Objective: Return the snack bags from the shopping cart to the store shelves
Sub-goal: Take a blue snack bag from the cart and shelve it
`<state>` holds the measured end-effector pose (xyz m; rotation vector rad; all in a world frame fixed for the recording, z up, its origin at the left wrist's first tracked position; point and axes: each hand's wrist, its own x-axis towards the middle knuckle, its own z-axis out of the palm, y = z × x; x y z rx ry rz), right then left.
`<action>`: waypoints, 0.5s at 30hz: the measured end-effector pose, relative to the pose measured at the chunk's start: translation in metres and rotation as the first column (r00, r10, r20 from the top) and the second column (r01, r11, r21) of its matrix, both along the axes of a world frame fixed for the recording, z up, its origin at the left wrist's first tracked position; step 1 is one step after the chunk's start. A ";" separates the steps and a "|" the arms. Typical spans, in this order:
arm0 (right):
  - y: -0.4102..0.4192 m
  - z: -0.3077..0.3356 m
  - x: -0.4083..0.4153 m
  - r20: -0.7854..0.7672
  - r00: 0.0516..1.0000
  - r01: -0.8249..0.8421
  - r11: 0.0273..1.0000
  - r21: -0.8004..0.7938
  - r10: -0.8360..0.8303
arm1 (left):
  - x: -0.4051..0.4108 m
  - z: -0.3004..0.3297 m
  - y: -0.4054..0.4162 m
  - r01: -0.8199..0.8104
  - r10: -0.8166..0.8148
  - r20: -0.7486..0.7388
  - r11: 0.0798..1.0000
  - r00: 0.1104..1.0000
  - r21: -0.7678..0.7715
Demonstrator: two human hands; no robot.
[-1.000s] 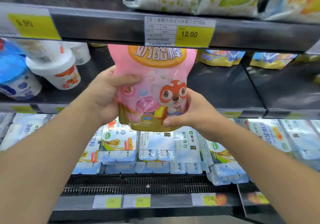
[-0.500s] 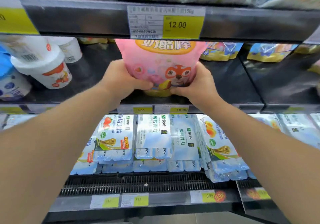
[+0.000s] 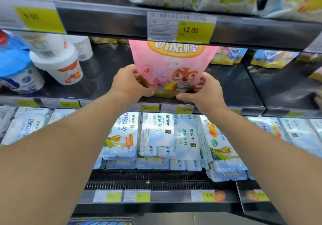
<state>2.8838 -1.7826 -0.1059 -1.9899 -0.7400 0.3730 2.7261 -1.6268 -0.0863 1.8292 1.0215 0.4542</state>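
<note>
Both hands, left (image 3: 129, 82) and right (image 3: 203, 92), pinch the pink bag (image 3: 171, 64) by its bottom corners, standing it upright on the middle shelf (image 3: 108, 78). We judge it light, soft and crinkly, best held low by the gusset. Cups (image 3: 57, 68) stand left, yellow pouches (image 3: 228, 55) behind, the upper shelf's edge (image 3: 104, 21) close overhead.

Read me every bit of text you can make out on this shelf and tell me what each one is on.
"奶酪棒": pink snack bag, both hands at its base.
"12.00": yellow price tag on the upper shelf edge; its fine print is blurred.
"10.00": price tag below the bag.
"蒙牛" and "高钙骨力": blue-white dairy pack.
"9.90": bottom rail tag.
Tub labels and the top-left tag: too blurred.
</note>
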 end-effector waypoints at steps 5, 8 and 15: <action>-0.032 0.009 -0.038 0.015 0.963 0.269 0.962 -0.040 -0.269 | -0.046 0.019 -0.015 -0.030 0.029 -0.016 0.992 0.999 -0.122; -0.052 0.026 -0.093 -0.012 0.959 0.283 0.959 0.002 -0.283 | -0.096 0.040 -0.031 0.021 -0.028 -0.037 0.982 0.999 -0.187; -0.065 0.070 -0.277 -0.247 0.907 -0.394 0.893 -0.217 0.340 | -0.244 0.091 -0.057 0.190 -0.228 -0.015 0.841 0.973 -0.507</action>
